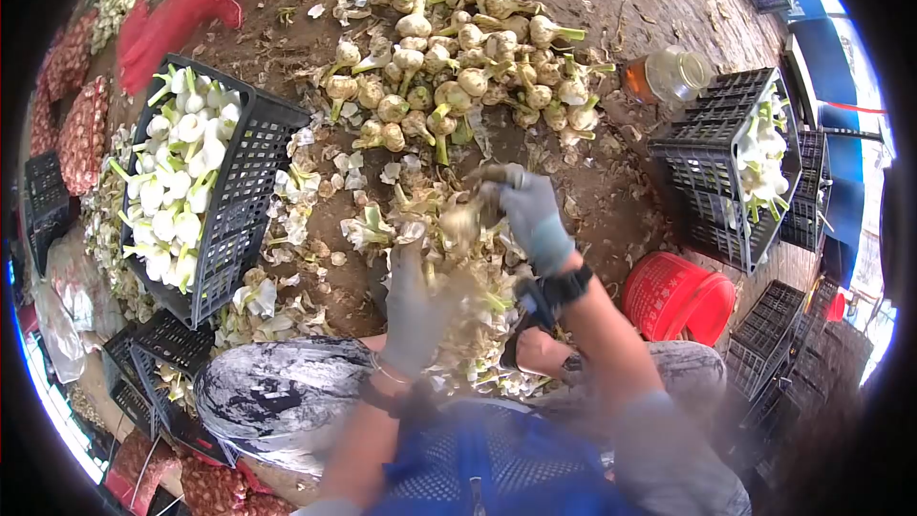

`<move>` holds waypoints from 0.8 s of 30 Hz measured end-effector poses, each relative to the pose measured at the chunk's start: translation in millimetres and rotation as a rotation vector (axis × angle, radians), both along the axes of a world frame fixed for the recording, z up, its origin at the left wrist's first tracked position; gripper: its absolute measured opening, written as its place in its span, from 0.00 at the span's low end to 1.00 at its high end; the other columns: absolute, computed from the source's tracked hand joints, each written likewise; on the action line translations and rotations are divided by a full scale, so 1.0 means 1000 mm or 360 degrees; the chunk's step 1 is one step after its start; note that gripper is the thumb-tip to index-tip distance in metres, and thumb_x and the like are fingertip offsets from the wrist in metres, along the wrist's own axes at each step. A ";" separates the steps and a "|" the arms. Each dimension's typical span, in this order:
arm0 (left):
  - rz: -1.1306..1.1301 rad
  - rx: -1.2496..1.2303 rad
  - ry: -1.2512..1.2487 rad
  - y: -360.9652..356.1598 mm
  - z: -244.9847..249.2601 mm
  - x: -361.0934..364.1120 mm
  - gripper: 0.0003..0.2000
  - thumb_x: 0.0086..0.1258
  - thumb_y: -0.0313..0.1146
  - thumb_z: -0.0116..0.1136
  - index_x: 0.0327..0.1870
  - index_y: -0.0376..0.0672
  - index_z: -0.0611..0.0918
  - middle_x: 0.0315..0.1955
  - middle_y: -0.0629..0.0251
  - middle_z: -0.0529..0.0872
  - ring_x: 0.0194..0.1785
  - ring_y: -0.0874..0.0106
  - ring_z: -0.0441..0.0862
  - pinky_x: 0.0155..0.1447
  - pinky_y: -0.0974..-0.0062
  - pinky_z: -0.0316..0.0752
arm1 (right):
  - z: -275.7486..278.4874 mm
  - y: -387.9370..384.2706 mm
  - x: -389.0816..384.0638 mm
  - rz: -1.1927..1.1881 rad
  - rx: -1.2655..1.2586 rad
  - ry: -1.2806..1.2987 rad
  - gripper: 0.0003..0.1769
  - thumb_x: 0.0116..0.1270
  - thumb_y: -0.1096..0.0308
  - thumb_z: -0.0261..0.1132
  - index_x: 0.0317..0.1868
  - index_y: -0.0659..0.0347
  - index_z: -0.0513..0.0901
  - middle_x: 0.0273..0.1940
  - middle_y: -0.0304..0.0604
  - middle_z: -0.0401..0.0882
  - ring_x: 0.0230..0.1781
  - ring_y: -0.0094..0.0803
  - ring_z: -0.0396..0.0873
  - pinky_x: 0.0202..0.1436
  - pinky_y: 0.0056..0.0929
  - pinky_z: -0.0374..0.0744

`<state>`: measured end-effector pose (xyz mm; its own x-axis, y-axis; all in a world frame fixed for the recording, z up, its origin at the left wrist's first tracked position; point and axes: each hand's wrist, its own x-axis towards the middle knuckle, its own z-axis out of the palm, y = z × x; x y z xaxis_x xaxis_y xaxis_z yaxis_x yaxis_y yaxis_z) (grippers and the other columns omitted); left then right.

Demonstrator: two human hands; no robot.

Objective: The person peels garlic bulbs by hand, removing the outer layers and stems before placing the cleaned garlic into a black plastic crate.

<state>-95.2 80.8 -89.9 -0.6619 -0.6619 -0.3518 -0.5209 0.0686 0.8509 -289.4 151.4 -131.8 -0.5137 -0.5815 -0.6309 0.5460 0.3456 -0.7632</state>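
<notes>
Both hands wear grey gloves. My right hand (530,215), a dark band at its wrist, has its fingers closed at a garlic bulb (461,223) that is blurred by motion. Lower and to the left, my left hand (415,311) is smeared, and its fingers cannot be made out clearly. Between and below the hands lies a heap of peeled skins and stalks (487,301). Beyond them, a pile of untrimmed garlic bulbs (468,67) rests on the brown ground.
Black crates of white bulbs stand at left (253,162) and right (707,162). Near the right one are a glass jar (673,75) and a red bucket (669,296). A red net bag (177,24) lies at upper left. More empty crates (764,334) stand at lower right.
</notes>
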 end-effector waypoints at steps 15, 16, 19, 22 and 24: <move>0.0110 0.0328 0.0358 0.021 0.036 0.025 0.21 0.67 0.26 0.64 0.60 0.33 0.75 0.48 0.64 0.82 0.50 0.75 0.79 0.57 0.75 0.75 | 0.042 0.047 0.105 0.0035 0.0130 0.0672 0.21 0.71 0.61 0.69 0.26 0.69 0.75 0.18 0.32 0.63 0.24 0.19 0.56 0.24 0.30 0.62; 0.0114 0.0394 0.0484 0.022 0.036 0.026 0.20 0.69 0.27 0.63 0.60 0.33 0.75 0.49 0.64 0.82 0.50 0.75 0.79 0.57 0.76 0.76 | 0.047 0.049 0.106 0.0035 0.0115 0.0707 0.19 0.71 0.62 0.68 0.27 0.69 0.77 0.19 0.32 0.64 0.24 0.19 0.57 0.24 0.29 0.63; 0.0377 0.0824 0.0732 0.022 0.041 0.028 0.16 0.69 0.27 0.63 0.57 0.36 0.78 0.45 0.67 0.84 0.46 0.80 0.79 0.52 0.79 0.76 | 0.070 0.053 0.111 -0.0067 0.0001 0.0466 0.14 0.72 0.65 0.67 0.30 0.67 0.81 0.20 0.30 0.69 0.23 0.17 0.63 0.25 0.26 0.66; 0.0227 0.0831 0.0743 0.017 0.051 0.030 0.15 0.72 0.28 0.61 0.58 0.36 0.78 0.46 0.68 0.84 0.47 0.81 0.79 0.52 0.79 0.76 | 0.089 0.055 0.113 -0.0147 -0.0145 0.0208 0.10 0.72 0.68 0.67 0.33 0.66 0.83 0.24 0.30 0.76 0.24 0.16 0.71 0.28 0.22 0.70; 0.0168 0.0872 0.0742 0.017 0.049 0.036 0.15 0.73 0.29 0.61 0.58 0.35 0.78 0.46 0.68 0.84 0.46 0.81 0.79 0.52 0.79 0.76 | 0.095 0.061 0.108 -0.0008 -0.0161 0.0188 0.09 0.72 0.69 0.66 0.34 0.66 0.84 0.26 0.31 0.78 0.25 0.17 0.73 0.29 0.21 0.72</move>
